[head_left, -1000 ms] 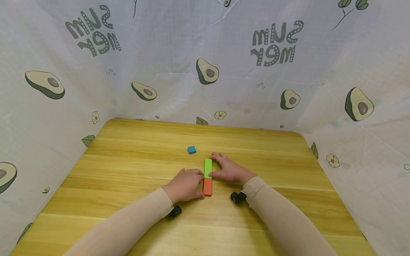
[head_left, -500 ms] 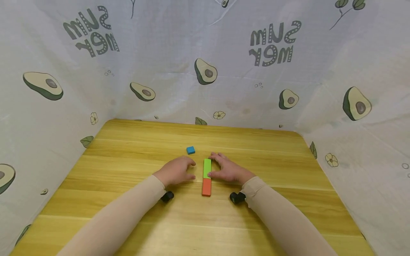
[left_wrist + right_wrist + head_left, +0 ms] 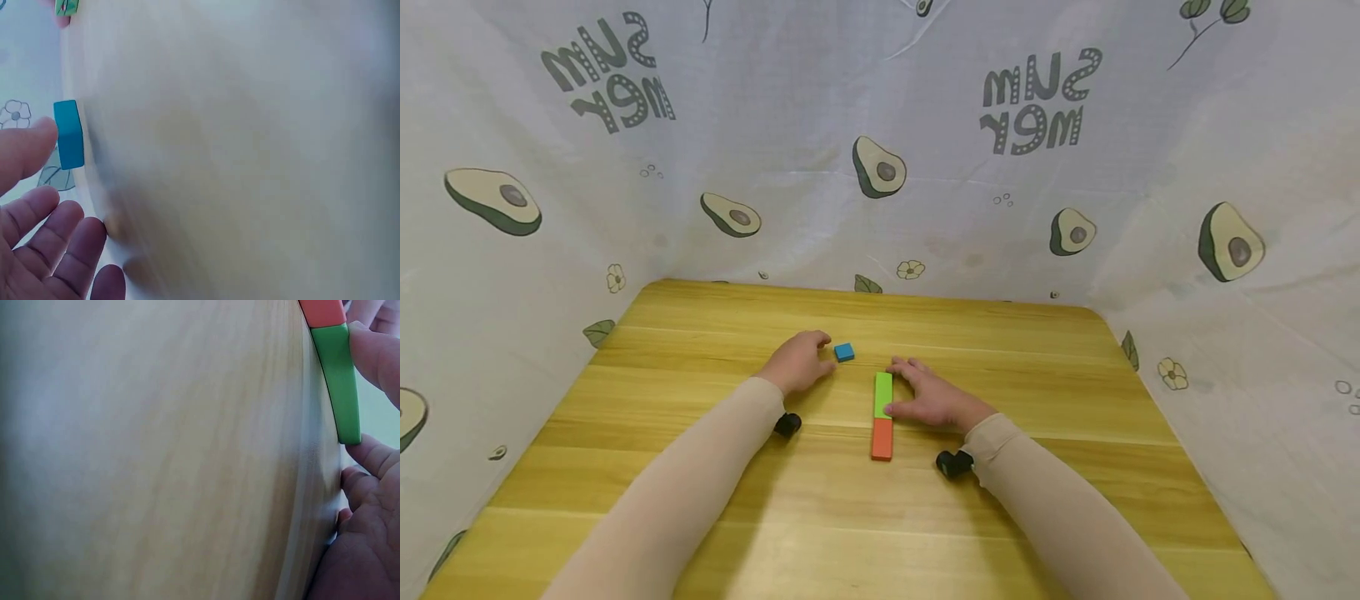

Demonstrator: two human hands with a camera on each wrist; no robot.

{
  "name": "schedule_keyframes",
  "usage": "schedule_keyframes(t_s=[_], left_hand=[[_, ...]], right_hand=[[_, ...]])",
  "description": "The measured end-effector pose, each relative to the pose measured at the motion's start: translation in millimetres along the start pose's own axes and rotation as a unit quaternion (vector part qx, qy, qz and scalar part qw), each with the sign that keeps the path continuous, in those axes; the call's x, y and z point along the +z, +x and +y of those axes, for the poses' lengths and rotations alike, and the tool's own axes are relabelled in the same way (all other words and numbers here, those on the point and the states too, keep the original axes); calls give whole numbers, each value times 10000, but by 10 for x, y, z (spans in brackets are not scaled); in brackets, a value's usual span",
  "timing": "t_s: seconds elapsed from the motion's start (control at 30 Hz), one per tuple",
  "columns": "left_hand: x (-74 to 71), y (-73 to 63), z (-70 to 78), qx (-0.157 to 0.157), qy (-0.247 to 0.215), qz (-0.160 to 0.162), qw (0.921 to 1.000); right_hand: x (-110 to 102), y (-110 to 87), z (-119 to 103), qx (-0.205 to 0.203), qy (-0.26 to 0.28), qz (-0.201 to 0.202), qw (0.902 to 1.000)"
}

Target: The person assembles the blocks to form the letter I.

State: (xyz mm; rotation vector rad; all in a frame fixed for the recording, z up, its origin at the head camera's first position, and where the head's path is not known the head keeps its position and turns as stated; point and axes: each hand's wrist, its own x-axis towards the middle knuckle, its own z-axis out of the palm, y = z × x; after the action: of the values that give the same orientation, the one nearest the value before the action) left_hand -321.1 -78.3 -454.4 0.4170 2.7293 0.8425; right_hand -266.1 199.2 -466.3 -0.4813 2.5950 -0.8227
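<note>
A small blue block [image 3: 844, 352] lies flat on the wooden table. My left hand [image 3: 797, 362] is just left of it, thumb and fingers spread apart and holding nothing. In the left wrist view the thumb [image 3: 28, 153] overlaps the edge of the blue block [image 3: 69, 134]. Nearer to me, a green block [image 3: 883, 392] and a red block [image 3: 882, 439] lie end to end in a line. My right hand [image 3: 934, 397] rests beside the green one. Its thumb [image 3: 378, 359] touches the green block's side near the seam, and the index fingertip is at its far end.
The wooden table [image 3: 1000, 508] is enclosed at the back and sides by a pale cloth [image 3: 790, 125] printed with avocados. A black wrist camera sits under each sleeve, the left one [image 3: 787, 425] and the right one [image 3: 955, 463].
My left hand has left the side of the green and red blocks and moved away and leftward to the blue block. The right hand has stayed at the green block.
</note>
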Motion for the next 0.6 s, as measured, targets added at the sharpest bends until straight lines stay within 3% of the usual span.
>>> schedule_keyframes(t_s=[0.23,0.6], left_hand=[[14,140,60,-166,148,-59,9997],[52,199,132,-150,234,-23,9996]], right_hand=[[-8,-20,-24,41,-10,-22,10000],[-1,-6,6,78,-37,-29,10000]])
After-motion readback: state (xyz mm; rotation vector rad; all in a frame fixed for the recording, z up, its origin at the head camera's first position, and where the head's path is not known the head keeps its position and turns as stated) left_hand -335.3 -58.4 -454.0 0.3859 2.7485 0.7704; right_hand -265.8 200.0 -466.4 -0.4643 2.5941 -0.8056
